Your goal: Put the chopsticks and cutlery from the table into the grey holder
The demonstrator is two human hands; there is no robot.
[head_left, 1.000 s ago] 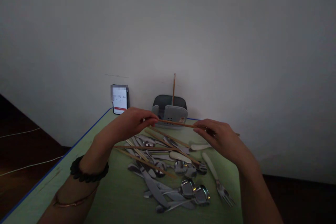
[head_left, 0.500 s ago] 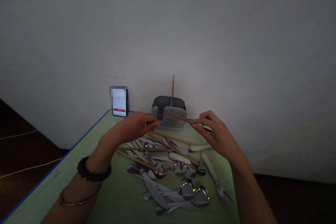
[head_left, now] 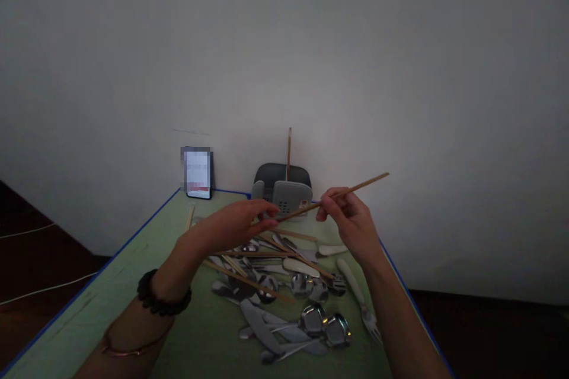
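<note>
1. Head view: the right hand point(head_left: 355, 225) pinches a slim brown wooden chopstick point(head_left: 371, 182) between thumb and fingers, just in front of and to the right of the grey plastic cutlery holder point(head_left: 293, 191).
2. The left hand point(head_left: 226, 225), front-left of the holder, has its fingertips at the chopstick's lower end; I cannot tell whether they grip it.
3. To handle the tilted stick well, keep the right pinch light but firm, let the left fingertips steady the low end, and keep it clear of the holder's front wall and the heap.
4. Counts: one holder, with one brown stick point(head_left: 289, 151) upright in it; one black-edged phone point(head_left: 198, 172) to its left.
5. In front of the holder: six silver spoon bowls point(head_left: 313, 318), two fork heads point(head_left: 338, 284), three cream-white handles point(head_left: 302, 267) and at least four brown chopsticks point(head_left: 262, 254); overlapping knives defy an exact count.
</note>
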